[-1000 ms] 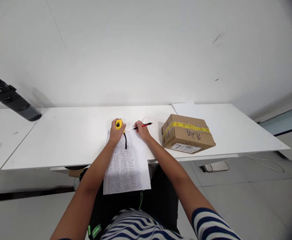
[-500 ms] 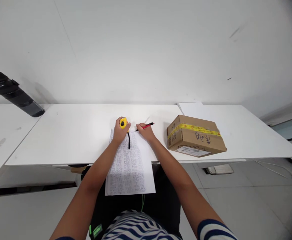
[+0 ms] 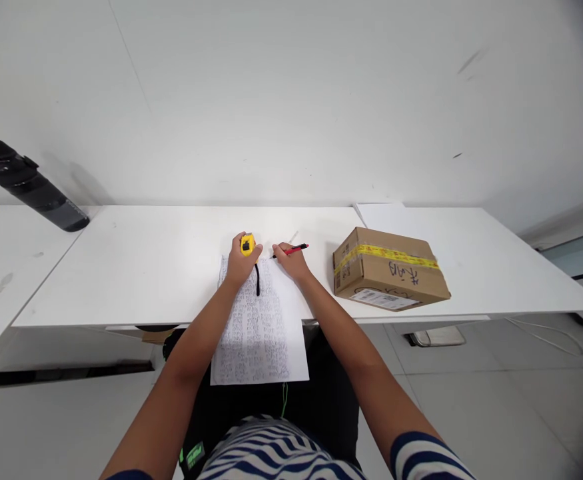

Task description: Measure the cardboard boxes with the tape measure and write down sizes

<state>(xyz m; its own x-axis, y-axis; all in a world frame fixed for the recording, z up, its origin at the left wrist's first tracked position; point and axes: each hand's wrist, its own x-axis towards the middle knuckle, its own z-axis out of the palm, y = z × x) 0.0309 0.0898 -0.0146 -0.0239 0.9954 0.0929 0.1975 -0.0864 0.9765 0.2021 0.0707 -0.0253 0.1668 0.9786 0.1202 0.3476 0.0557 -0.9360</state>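
A sheet of paper [image 3: 258, 330] covered in handwriting lies on the white table [image 3: 161, 267] and hangs over its front edge. My left hand [image 3: 241, 261] is closed around a yellow tape measure [image 3: 246, 244] at the sheet's top left; its black strap [image 3: 258, 280] trails down over the paper. My right hand [image 3: 291, 261] grips a red pen [image 3: 295, 249] with the tip at the sheet's top right corner.
A taped cardboard box [image 3: 388, 270] with a shipping label sits to the right of my hands. A dark bottle [image 3: 28, 188] stands at the far left on the neighbouring table. A white wall rises behind. Grey floor and cables show at the right.
My head view has shifted slightly, so everything sits a little further right than a second ago. Both hands keep their hold and stay at the top of the sheet.
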